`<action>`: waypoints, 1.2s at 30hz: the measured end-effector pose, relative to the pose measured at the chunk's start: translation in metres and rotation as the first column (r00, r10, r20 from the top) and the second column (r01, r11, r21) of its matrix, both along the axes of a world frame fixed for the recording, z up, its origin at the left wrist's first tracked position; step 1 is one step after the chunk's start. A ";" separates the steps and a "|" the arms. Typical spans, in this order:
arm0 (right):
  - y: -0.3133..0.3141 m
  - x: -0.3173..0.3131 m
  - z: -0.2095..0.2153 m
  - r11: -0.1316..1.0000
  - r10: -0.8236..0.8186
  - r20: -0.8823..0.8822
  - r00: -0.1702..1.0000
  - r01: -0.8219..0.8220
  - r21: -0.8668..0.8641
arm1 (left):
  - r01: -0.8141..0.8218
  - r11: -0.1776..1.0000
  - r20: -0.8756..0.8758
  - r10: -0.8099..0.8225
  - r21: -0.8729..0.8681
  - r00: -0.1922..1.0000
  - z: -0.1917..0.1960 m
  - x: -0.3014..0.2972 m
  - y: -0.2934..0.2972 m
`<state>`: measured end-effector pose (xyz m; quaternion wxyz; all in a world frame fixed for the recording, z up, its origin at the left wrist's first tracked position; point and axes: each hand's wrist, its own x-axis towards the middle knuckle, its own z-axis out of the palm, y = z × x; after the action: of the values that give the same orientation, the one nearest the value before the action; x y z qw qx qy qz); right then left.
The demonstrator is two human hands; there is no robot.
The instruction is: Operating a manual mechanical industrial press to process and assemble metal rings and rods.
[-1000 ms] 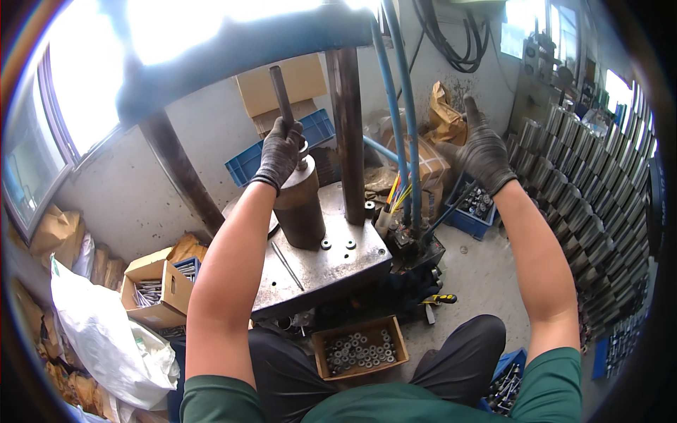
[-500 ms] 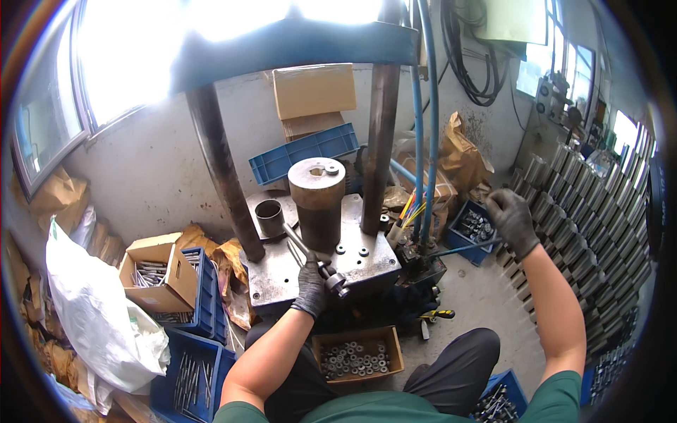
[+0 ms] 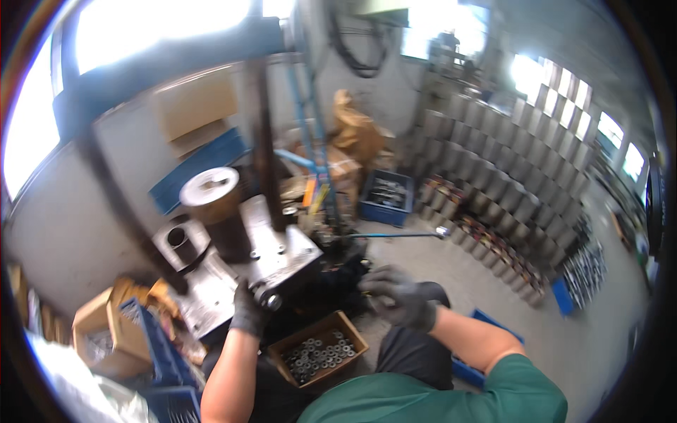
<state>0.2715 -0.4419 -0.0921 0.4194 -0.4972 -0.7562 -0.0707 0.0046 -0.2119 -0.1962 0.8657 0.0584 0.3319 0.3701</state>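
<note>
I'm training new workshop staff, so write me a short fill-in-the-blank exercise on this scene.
The round-ended metal tool is in the person's ____ hand.
The right hand wears a dark ____.
The person's sleeve is ____.
The crate beside the stacked metal cylinders is ____.
Missing words: left; glove; green; blue.

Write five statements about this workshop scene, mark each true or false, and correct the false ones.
1. The left hand and the right hand both wear dark gloves. True.
2. The left hand is empty. False: it holds a metal piece with a round end.
3. A short open tube stands left of the tall cylinder. True.
4. The right hand rests on the tall cylinder. False: it is well apart from it, to the right.
5. The box of small rings is blue. False: it is brown.
</note>
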 end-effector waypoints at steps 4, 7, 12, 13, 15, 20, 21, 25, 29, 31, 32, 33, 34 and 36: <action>0.010 -0.055 -0.086 0.913 -0.145 -0.608 0.780 -0.132 -0.387 | 0.222 0.953 -0.177 -0.187 0.205 0.966 -0.022 0.016 -0.059; 0.025 -0.087 -0.157 0.744 -0.409 -0.905 0.115 -0.532 -0.403 | 0.447 0.658 -0.437 -0.194 0.606 0.878 -0.066 0.017 -0.075; 0.027 -0.097 -0.168 0.826 -0.285 -0.958 -0.018 -0.512 -0.236 | 0.696 0.369 -0.627 -0.305 0.616 0.717 -0.009 0.040 -0.110; 0.038 -0.093 -0.185 0.838 -0.286 -0.957 -0.051 -0.497 -0.224 | 0.616 0.411 -0.486 -0.384 0.672 0.785 -0.026 0.041 -0.098; 0.065 -0.086 -0.237 0.785 -0.314 -0.936 -0.160 -0.598 -0.161 | 0.539 0.392 -0.426 -0.342 0.746 0.838 -0.031 0.048 -0.088; -0.017 -0.035 -0.089 0.877 -0.182 -0.981 -0.059 -0.461 -0.135 | 0.536 0.208 -0.543 -0.024 0.818 0.839 -0.033 0.049 -0.081; -0.043 -0.019 -0.069 0.905 -0.111 -0.994 0.001 -0.412 -0.102 | 0.578 0.226 -0.604 0.066 0.784 0.794 -0.034 0.047 -0.080; -0.119 0.040 -0.048 0.932 -0.040 -0.997 -0.060 -0.361 -0.016 | 0.577 0.236 -0.575 -0.081 0.782 0.814 -0.046 0.034 -0.080; -0.174 0.068 -0.118 0.972 -0.226 -0.940 -0.254 -0.119 -0.201 | 0.643 0.278 -0.621 -0.174 0.713 0.764 -0.085 0.022 -0.067; -0.191 0.079 -0.180 0.934 -0.334 -0.844 -0.420 -0.029 -0.355 | 0.607 0.582 -0.519 -0.337 0.541 0.785 -0.108 0.015 -0.055; -0.201 0.088 -0.215 0.899 -0.358 -0.715 -0.600 -0.013 -0.438 | 0.616 0.579 -0.524 -0.345 0.534 0.779 -0.112 0.018 -0.061; -0.211 0.095 -0.249 0.855 -0.356 -0.553 -0.753 -0.023 -0.519 | 0.670 0.354 -0.679 -0.119 0.653 0.725 -0.114 0.019 -0.072; -0.224 0.098 -0.282 0.875 -0.243 -0.493 -0.836 0.031 -0.484 | 0.730 0.099 -0.736 0.145 0.676 0.662 -0.115 0.020 -0.080; -0.261 0.102 -0.338 0.884 -0.028 -0.386 -0.922 0.157 -0.441 | 0.852 -0.121 -0.824 0.216 0.510 0.524 -0.089 0.026 -0.085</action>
<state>0.3731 -0.7025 -0.4305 0.8006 -0.3303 0.3726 0.3333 0.0309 -0.2969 -0.2851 0.4059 0.8686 0.2425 0.1483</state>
